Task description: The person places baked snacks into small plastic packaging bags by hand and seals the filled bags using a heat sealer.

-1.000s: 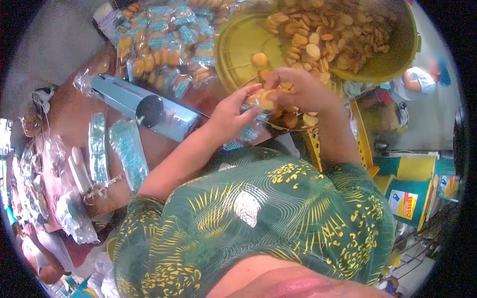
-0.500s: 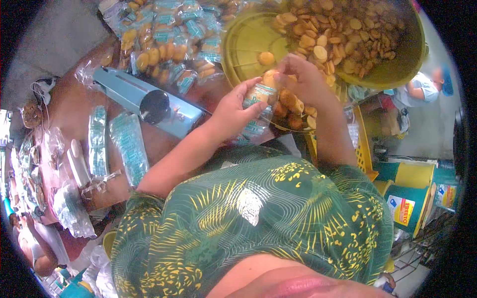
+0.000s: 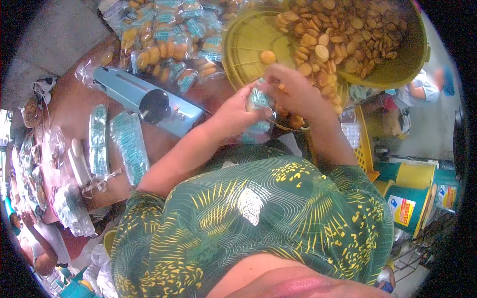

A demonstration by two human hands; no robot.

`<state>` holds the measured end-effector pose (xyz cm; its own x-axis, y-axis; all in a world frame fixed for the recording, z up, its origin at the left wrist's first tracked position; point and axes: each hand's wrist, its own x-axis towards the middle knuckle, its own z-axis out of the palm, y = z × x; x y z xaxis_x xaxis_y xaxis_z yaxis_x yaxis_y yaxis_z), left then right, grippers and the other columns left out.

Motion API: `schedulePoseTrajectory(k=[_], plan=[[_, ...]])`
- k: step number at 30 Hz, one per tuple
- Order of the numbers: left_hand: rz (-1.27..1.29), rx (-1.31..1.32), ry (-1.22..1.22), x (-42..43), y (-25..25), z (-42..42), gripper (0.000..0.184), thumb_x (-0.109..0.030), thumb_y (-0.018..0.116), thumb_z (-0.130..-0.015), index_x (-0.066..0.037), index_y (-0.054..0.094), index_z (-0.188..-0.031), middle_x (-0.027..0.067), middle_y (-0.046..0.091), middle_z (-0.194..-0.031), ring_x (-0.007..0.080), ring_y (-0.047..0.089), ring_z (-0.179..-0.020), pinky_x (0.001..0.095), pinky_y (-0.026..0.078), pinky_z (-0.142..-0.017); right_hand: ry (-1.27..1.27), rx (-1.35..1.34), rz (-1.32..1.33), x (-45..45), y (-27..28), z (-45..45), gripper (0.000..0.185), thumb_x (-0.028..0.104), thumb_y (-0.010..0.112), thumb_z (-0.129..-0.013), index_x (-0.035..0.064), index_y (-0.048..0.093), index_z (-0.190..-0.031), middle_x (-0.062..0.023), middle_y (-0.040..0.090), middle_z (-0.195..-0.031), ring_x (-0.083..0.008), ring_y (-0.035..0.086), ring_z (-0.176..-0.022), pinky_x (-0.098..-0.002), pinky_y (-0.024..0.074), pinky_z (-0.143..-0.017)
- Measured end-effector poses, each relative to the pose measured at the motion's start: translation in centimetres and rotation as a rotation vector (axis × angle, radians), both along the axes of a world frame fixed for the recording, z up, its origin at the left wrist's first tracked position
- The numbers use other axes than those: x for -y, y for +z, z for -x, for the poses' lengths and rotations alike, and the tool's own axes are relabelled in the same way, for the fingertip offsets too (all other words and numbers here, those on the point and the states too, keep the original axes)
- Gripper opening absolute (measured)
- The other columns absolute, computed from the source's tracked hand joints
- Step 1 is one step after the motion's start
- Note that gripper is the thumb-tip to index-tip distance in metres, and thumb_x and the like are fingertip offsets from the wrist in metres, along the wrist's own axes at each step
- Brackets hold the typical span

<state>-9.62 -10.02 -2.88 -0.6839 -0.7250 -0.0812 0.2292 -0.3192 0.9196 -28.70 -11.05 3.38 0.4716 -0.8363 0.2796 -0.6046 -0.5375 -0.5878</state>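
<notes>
My left hand [image 3: 239,108] is wrapped round a small clear plastic bag with blue-green print [image 3: 259,98]. Its contents are mostly hidden by the print and my fingers. My right hand [image 3: 293,89] is at the bag's upper end, its fingers bent together against the plastic. Below my right hand lie several round biscuits [image 3: 296,121], partly covered by it. Just beyond both hands a single biscuit [image 3: 267,57] rests on a yellow-green lid-like tray [image 3: 243,42]. More loose biscuits [image 3: 323,52] spread from a large tilted yellow-green tub [image 3: 420,54].
Filled biscuit packets [image 3: 164,49] are piled at the back left. A blue metal device [image 3: 126,94] with a round black opening lies on the brown table [image 3: 64,109]. Stacks of printed bags [image 3: 130,146] sit left. A yellow crate [image 3: 366,144] stands right; other people [image 3: 425,88] are beyond.
The biscuit seen at the bag's mouth between my right fingers no longer shows there. My right hand has shifted slightly left and down, and the bag is turned more upright.
</notes>
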Motion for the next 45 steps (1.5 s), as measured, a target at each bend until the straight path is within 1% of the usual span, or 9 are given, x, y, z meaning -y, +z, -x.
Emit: schedulePoseTrajectory(k=[5,8,14,20,23,32,38,41,45], plan=[[-0.039,0.019,-0.034,0.2,-0.6,0.1,0.053,-0.01,0.07,-0.087,-0.015,0.045,-0.134,0.0032,0.061,-0.11,0.0158,0.061,-0.096,0.0339,0.056,-0.08,-0.227,0.149,0.058,1.0,0.3,0.3,0.024,0.023,0.065,-0.088,0.0027,0.06,-0.1,-0.0178,0.062,-0.087,-0.0326,0.063,-0.083,-0.0416,0.0511,-0.073],[-0.013,0.0,0.018,0.3,-0.9,0.4,0.052,-0.009,0.069,-0.087,-0.014,0.046,-0.133,0.0023,0.062,-0.109,0.0165,0.061,-0.099,0.0349,0.056,-0.08,-0.227,-0.365,0.183,3.4,-1.9,2.9,0.021,0.02,0.063,-0.088,0.004,0.062,-0.101,-0.0182,0.065,-0.089,-0.0335,0.065,-0.084,-0.0427,0.0519,-0.073],[-0.004,-0.068,0.043,0.4,-2.2,0.4,0.048,-0.009,0.067,-0.089,-0.013,0.047,-0.132,0.0011,0.06,-0.114,0.0151,0.06,-0.102,0.0352,0.055,-0.082,-0.258,-0.373,-0.081,3.8,-1.4,3.1,0.024,0.019,0.065,-0.087,0.002,0.064,-0.103,-0.0163,0.068,-0.092,-0.0312,0.068,-0.085,-0.0421,0.0527,-0.075],[0.02,-0.071,-0.003,0.3,-1.9,0.4,0.044,-0.007,0.067,-0.089,-0.013,0.049,-0.129,0.0011,0.06,-0.116,0.0131,0.06,-0.099,0.0323,0.052,-0.084,-0.106,0.462,-0.132,3.7,-0.5,2.8,0.016,0.005,0.067,-0.085,0.0008,0.064,-0.1,-0.0054,0.066,-0.094,-0.0146,0.061,-0.087,-0.0319,0.049,-0.079],[-0.019,-0.051,0.011,0.0,-1.5,0.4,0.042,-0.006,0.067,-0.089,-0.012,0.05,-0.127,0.0013,0.061,-0.113,0.013,0.06,-0.097,0.0316,0.051,-0.083,0.206,0.049,-0.178,2.8,1.0,2.5,0.015,0.006,0.067,-0.086,0.0013,0.065,-0.1,-0.007,0.066,-0.092,-0.0148,0.06,-0.087,-0.0314,0.0483,-0.08],[-0.089,-0.052,0.046,-0.1,-0.5,0.3,0.042,-0.011,0.069,-0.088,-0.011,0.048,-0.125,0.0018,0.063,-0.11,0.0145,0.061,-0.095,0.0365,0.057,-0.074,-0.235,-0.376,0.136,8.2,-3.2,3.8,0.023,0.016,0.067,-0.086,0.0032,0.067,-0.105,-0.0182,0.065,-0.104,-0.0344,0.063,-0.098,-0.0366,0.0498,-0.081],[-0.056,-0.022,0.057,-0.1,-0.3,0.3,0.046,-0.01,0.069,-0.087,-0.011,0.048,-0.128,0.0017,0.063,-0.11,0.0138,0.061,-0.096,0.0331,0.055,-0.08,-0.103,0.159,-0.142,5.8,0.5,3.2,0.021,0.012,0.065,-0.088,0.0037,0.064,-0.108,-0.0063,0.066,-0.094,-0.0179,0.062,-0.09,-0.0321,0.0495,-0.081],[0.005,-0.024,0.06,-0.2,-0.6,0.4,0.048,-0.008,0.069,-0.086,-0.01,0.048,-0.129,0.0017,0.063,-0.111,0.0139,0.061,-0.098,0.0323,0.053,-0.084,0.219,0.052,-0.28,4.3,2.1,3.0,0.02,0.019,0.064,-0.091,0.0052,0.065,-0.105,-0.007,0.066,-0.091,-0.014,0.061,-0.087,-0.0334,0.0515,-0.079],[0.003,-0.04,0.049,-0.6,0.4,0.3,0.051,-0.007,0.069,-0.086,-0.01,0.046,-0.131,0.0026,0.063,-0.114,0.0148,0.06,-0.102,0.0333,0.051,-0.089,0.089,-0.023,-0.328,4.0,2.7,2.8,0.02,0.007,0.063,-0.089,0.003,0.065,-0.108,-0.0039,0.064,-0.096,-0.0139,0.059,-0.088,-0.0309,0.0488,-0.08]])
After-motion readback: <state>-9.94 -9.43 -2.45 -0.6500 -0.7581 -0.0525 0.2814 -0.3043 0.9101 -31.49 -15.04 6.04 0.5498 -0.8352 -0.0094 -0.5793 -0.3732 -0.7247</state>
